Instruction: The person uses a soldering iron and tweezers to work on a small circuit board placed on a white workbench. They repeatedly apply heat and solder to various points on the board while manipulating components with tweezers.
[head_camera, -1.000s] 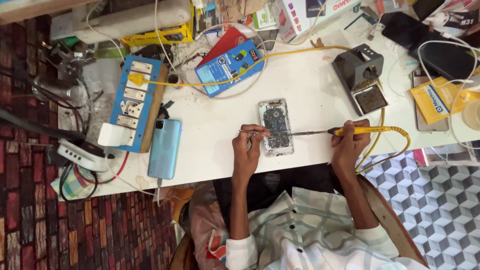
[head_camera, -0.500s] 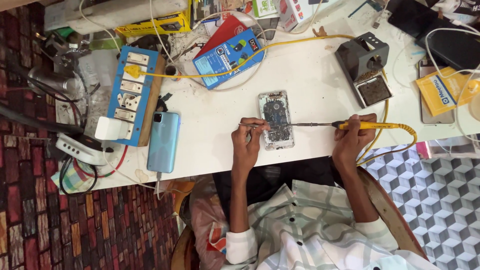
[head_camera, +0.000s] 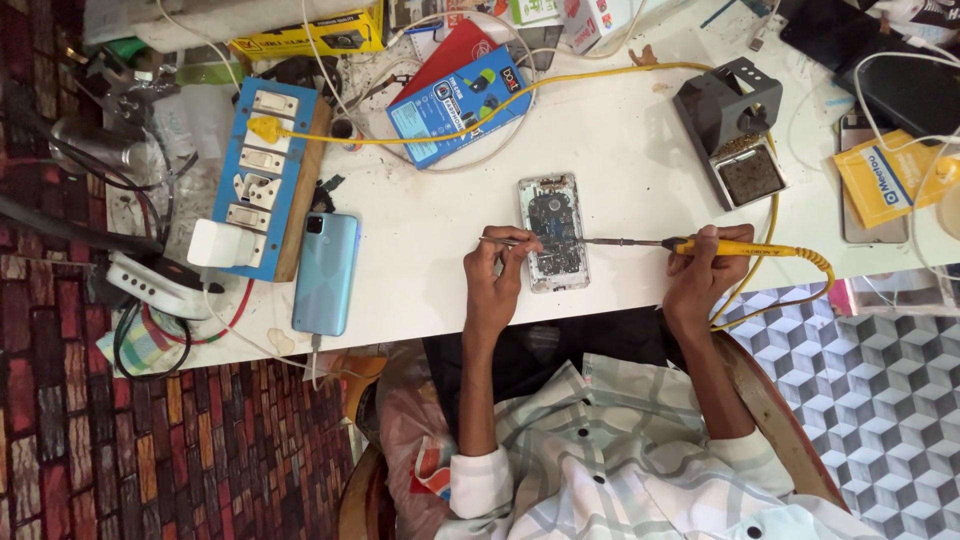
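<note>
Head view, looking down. Person sitting at a white table (head_camera: 640, 170), checked shirt nearest the camera. Landmark: the opened phone (head_camera: 552, 232), lying flat near the table's front edge, back cover off, circuit board showing.

Left hand (head_camera: 495, 280) is resting just left of the opened phone, fingers pinching thin tweezers (head_camera: 510, 241) whose tips are reaching onto the phone's board. Right hand (head_camera: 700, 275) is sitting right of the phone, clenched around the yellow handle of a soldering iron (head_camera: 690, 245); its metal tip is pointing left and touching the phone's right edge.

Left of the phone, well apart, a light blue phone (head_camera: 326, 272) is lying face down. Beyond that, a blue switch board (head_camera: 262, 175) with sockets. Behind the phone, a blue and red box (head_camera: 462, 92). Back right of the phone, a black iron stand (head_camera: 730, 125) with a sponge tray. A yellow cable (head_camera: 600, 75) is running across the far table.
</note>
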